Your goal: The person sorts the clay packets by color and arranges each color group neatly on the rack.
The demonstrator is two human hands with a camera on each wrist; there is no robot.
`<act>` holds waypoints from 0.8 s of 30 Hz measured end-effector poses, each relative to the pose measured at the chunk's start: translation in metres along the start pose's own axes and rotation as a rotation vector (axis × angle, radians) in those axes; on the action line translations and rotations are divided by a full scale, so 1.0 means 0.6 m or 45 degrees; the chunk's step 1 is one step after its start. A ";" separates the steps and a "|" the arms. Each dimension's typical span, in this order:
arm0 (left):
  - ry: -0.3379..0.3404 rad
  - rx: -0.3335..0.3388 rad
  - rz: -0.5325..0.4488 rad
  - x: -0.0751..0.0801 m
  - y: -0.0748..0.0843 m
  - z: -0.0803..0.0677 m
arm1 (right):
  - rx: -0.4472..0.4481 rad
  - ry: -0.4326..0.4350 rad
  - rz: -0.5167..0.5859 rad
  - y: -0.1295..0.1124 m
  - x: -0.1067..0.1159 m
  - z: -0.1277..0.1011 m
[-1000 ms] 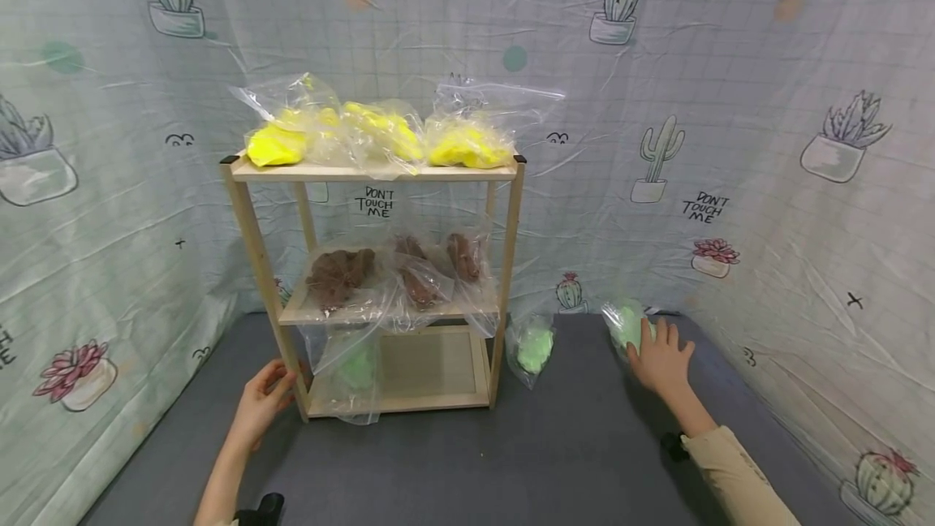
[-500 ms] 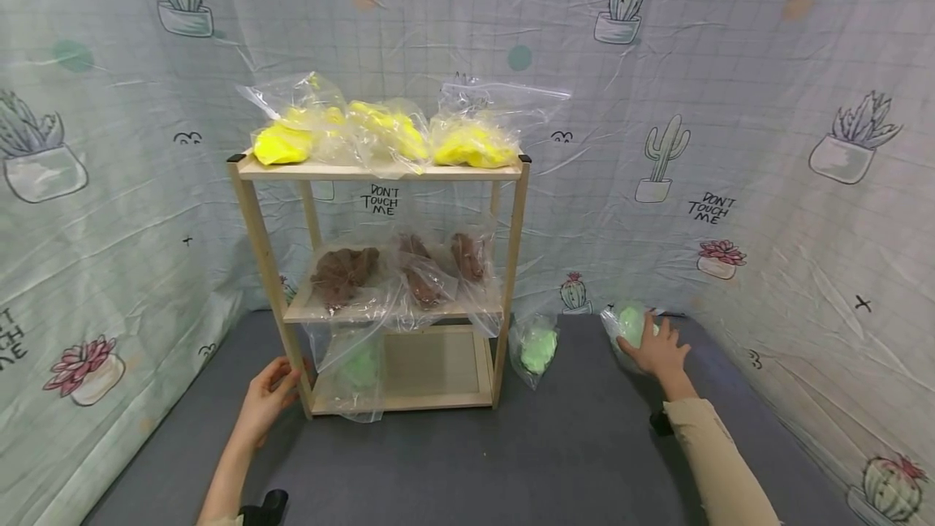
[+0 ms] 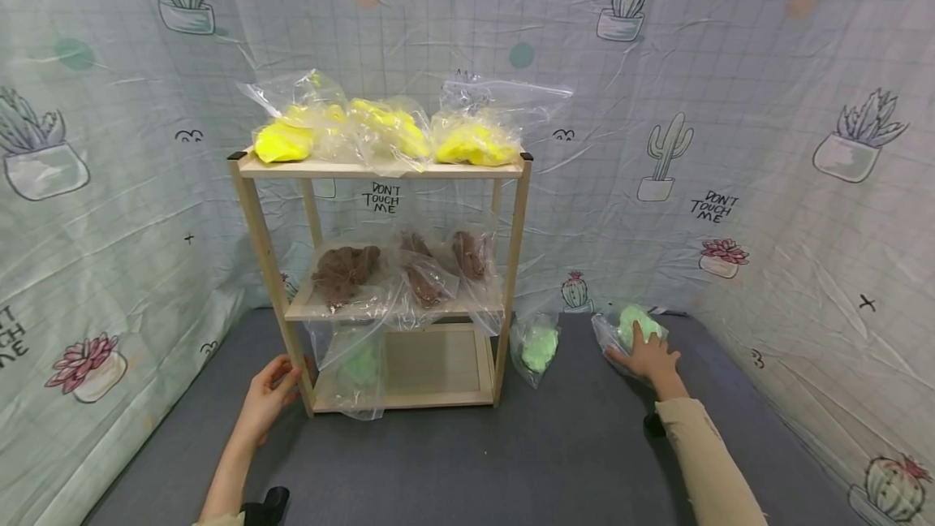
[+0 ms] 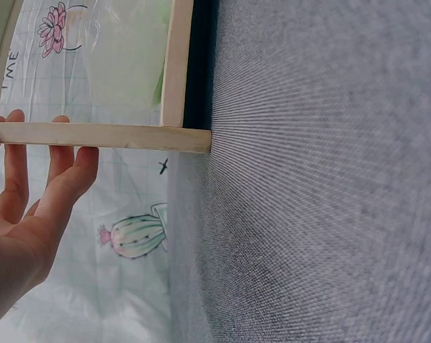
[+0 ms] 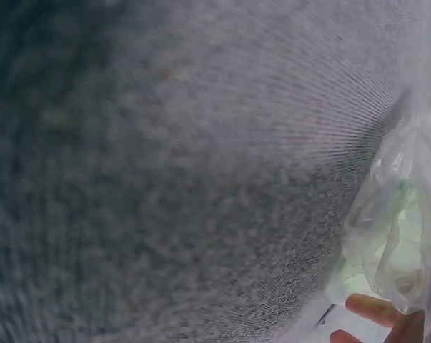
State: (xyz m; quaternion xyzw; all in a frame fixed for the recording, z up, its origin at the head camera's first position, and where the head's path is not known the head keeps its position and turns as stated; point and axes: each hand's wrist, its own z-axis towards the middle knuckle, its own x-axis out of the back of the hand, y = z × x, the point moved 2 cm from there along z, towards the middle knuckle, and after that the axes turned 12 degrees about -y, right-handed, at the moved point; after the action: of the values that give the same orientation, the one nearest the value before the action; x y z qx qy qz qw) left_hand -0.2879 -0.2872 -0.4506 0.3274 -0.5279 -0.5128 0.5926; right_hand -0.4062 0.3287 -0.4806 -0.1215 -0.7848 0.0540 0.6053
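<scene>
Crinkly clear bag [image 3: 630, 329] of green lumps under right hand [image 3: 646, 355].

1. The left hand [image 3: 266, 396] reaches forward on a bare forearm, fingers [image 4: 15, 171] straight and together.
2. The right hand [image 3: 646, 355], in a beige sleeve, stretches forward, fingers [image 3: 637, 337] curled downward.

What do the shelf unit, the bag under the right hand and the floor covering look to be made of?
Shelf unit: pale unfinished-looking wood, faint grain and square-cut posts.
Bag under the right hand: thin clear plastic film, crinkled and glossy, with a soft light-green lump inside, possibly dough or foam.
Floor covering: grey woven fabric or felt, matte, with a fine ribbed texture in the left wrist view.
</scene>
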 end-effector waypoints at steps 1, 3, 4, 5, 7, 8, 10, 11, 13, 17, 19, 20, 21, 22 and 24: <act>0.002 0.002 0.002 0.000 0.001 0.000 | 0.004 -0.004 -0.005 0.000 -0.001 0.000; 0.009 0.009 0.005 0.000 0.001 0.001 | 0.009 -0.002 -0.019 0.001 -0.002 -0.001; 0.013 0.014 0.008 -0.001 0.001 0.001 | 0.011 0.000 -0.026 0.001 -0.002 -0.001; 0.016 0.020 0.007 -0.001 0.001 0.002 | 0.011 0.001 -0.030 0.001 -0.003 -0.002; 0.017 0.021 0.011 -0.001 0.001 0.002 | 0.013 0.007 -0.034 0.001 -0.004 -0.003; 0.018 0.020 0.009 -0.001 0.001 0.002 | 0.012 0.008 -0.038 0.002 -0.004 -0.004; 0.014 0.017 0.008 -0.001 0.001 0.002 | 0.015 0.009 -0.044 0.003 -0.004 -0.005; 0.014 0.015 0.002 -0.001 0.000 0.002 | 0.017 0.006 -0.048 0.003 -0.004 -0.006; 0.014 0.013 -0.002 -0.002 -0.001 0.001 | 0.020 0.001 -0.060 0.003 -0.004 -0.007; 0.012 0.015 0.002 -0.002 -0.004 0.001 | 0.020 -0.016 -0.099 0.003 -0.004 -0.008; 0.010 0.016 0.014 -0.002 -0.005 0.000 | 0.024 -0.015 -0.129 0.004 -0.003 -0.009; 0.013 0.016 0.017 -0.001 -0.005 0.000 | 0.029 -0.009 -0.145 0.004 -0.002 -0.009; 0.014 0.017 0.020 -0.001 -0.005 0.000 | 0.036 -0.004 -0.160 0.004 -0.001 -0.010; 0.016 0.021 0.024 -0.001 -0.005 0.000 | 0.045 0.001 -0.174 0.004 -0.001 -0.010; 0.019 0.023 0.027 0.000 -0.005 -0.001 | 0.071 0.019 -0.200 0.005 0.000 -0.012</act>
State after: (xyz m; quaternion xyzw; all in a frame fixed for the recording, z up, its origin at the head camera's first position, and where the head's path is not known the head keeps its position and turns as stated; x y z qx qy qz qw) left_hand -0.2881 -0.2879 -0.4533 0.3311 -0.5316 -0.4993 0.5988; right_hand -0.3989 0.3310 -0.4794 -0.0431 -0.7857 0.0272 0.6165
